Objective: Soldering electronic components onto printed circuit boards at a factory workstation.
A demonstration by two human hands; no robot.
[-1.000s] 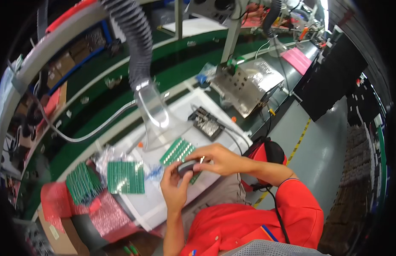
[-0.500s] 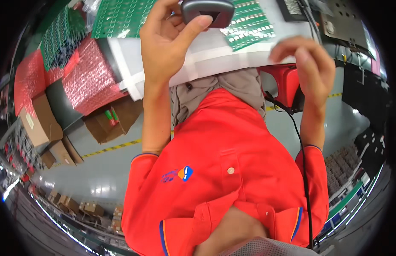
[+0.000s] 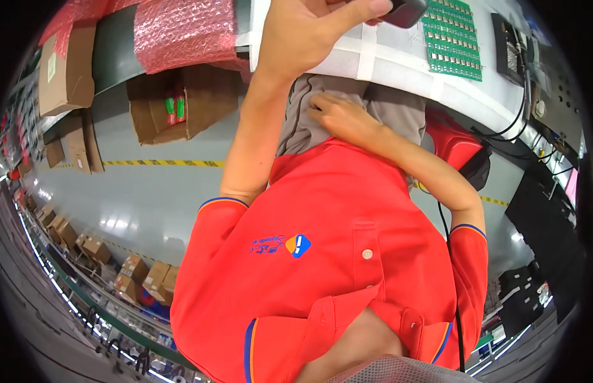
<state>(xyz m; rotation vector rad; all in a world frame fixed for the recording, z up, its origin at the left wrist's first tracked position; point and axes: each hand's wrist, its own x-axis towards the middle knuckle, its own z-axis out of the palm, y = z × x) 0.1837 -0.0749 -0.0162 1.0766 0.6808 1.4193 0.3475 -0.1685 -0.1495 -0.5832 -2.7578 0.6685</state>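
The white workbench [image 3: 398,60] runs across the top of the view and serves as the landmark. On it, toward its right end, lies a green panel of small circuit boards [image 3: 454,39]. At its near edge the left hand [image 3: 303,35] is clamped around a dark handheld device [image 3: 405,11], thumb along its side. Below the bench edge, the right hand [image 3: 341,118] rests on the grey trousers, fingers loosely together, holding nothing. Judging by this, a steadier hold would come from bracing the device over the boards.
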